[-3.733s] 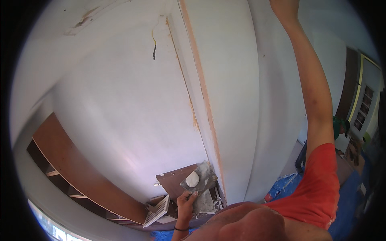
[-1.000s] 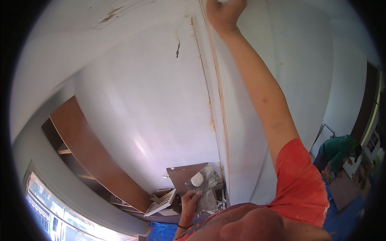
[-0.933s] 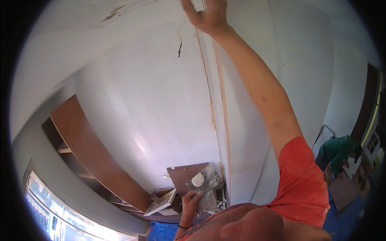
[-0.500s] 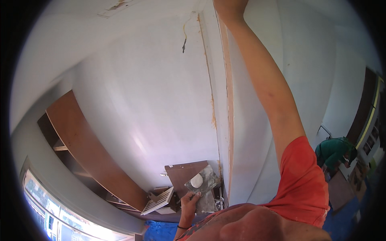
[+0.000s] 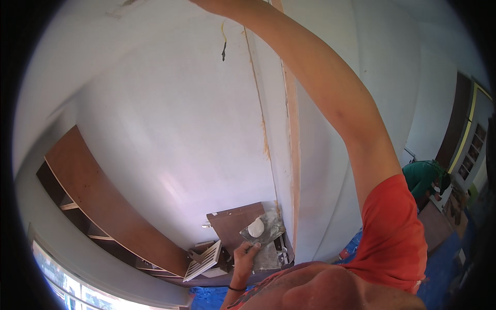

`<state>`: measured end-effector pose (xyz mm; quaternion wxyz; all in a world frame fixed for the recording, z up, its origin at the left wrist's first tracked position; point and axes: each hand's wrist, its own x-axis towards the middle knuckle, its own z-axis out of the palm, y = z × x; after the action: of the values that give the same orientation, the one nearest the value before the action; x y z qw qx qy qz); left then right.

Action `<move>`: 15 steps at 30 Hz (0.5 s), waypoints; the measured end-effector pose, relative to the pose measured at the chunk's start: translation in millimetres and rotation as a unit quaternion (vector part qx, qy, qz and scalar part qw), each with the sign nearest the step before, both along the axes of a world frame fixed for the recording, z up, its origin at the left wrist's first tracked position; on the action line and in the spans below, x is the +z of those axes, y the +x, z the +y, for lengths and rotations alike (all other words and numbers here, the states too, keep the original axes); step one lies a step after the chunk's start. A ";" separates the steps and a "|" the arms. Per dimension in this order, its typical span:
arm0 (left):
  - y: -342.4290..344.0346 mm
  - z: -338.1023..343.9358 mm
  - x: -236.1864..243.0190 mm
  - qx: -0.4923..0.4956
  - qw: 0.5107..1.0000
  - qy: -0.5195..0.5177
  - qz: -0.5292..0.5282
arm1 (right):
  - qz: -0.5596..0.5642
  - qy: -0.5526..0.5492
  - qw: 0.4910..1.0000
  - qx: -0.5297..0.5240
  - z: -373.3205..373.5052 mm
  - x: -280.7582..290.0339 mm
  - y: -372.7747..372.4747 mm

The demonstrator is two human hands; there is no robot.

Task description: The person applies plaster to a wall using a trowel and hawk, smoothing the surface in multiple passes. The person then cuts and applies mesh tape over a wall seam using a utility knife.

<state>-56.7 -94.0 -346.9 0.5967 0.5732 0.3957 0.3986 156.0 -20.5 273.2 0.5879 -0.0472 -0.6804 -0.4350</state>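
My left hand point(image 5: 245, 257), low in the middle and wearing a dark wristband, is closed on the near edge of a flat grey putty board point(image 5: 272, 230). A rounded lump of white putty point(image 5: 256, 228) sits on top of the board, which has whitish smears. My right arm is raised high across the view. At the top edge, my right hand point(image 5: 214, 4) is only partly in the picture, near where wall and ceiling meet. Its fingers and anything in them are out of sight. A brownish vertical seam point(image 5: 263, 129) runs down the white wall point(image 5: 181, 113) below it.
A wire point(image 5: 224, 44) hangs from the upper wall. Brown shelving point(image 5: 108, 191) stands left, above a bright window point(image 5: 67, 279). A brown panel point(image 5: 227, 219) and a white slatted piece point(image 5: 204, 262) lie below. At right, a person in green point(image 5: 421, 178) bends over; blue sheeting point(image 5: 439, 274) covers the floor.
My right forearm and hand have swung left along the top, over the wall seam. The view has shifted slightly. My left hand still holds the putty board with its lump.
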 end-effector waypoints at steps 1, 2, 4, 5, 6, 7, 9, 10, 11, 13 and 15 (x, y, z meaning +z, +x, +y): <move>3.4 1.1 4.1 -0.010 1.000 0.002 0.004 | 0.028 0.031 0.999 -0.001 -1.8 12.6 4.8; 6.4 1.0 8.9 -0.018 1.000 -0.006 0.006 | 0.044 0.014 0.999 0.008 -1.5 14.4 13.0; 7.5 -1.3 18.7 -0.023 0.999 -0.023 0.009 | 0.079 -0.020 0.996 0.039 -2.4 11.6 27.8; 4.2 2.0 10.9 -0.019 0.999 -0.013 0.024 | 0.083 -0.011 0.995 0.049 0.7 11.8 34.2; 0.1 7.7 -3.2 -0.017 0.999 -0.004 0.039 | 0.097 -0.024 0.994 0.043 0.2 9.0 41.1; -2.2 10.8 -4.6 -0.014 0.998 0.008 0.056 | 0.112 -0.035 0.992 0.039 -3.3 5.7 47.9; -1.7 10.8 -6.9 0.000 0.999 -0.019 0.034 | 0.136 -0.011 0.989 0.054 1.8 6.7 65.0; -1.9 10.5 -7.1 0.005 0.999 -0.031 0.020 | 0.156 0.015 0.987 0.041 1.6 6.5 71.0; -3.7 12.7 -9.9 0.006 0.999 -0.021 0.027 | 0.176 0.041 0.983 0.028 -0.3 5.5 78.4; -8.9 16.1 -13.0 0.003 0.999 -0.002 0.036 | 0.211 0.086 0.973 0.034 -6.3 6.9 86.5; -15.1 14.7 -7.6 -0.004 1.000 -0.002 0.023 | 0.257 0.066 0.963 0.054 -17.1 7.7 91.5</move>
<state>-71.8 -79.3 -354.5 0.5901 0.5823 0.4083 0.3821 247.5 -37.6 280.9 0.7671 -0.0814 -0.4780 -0.4201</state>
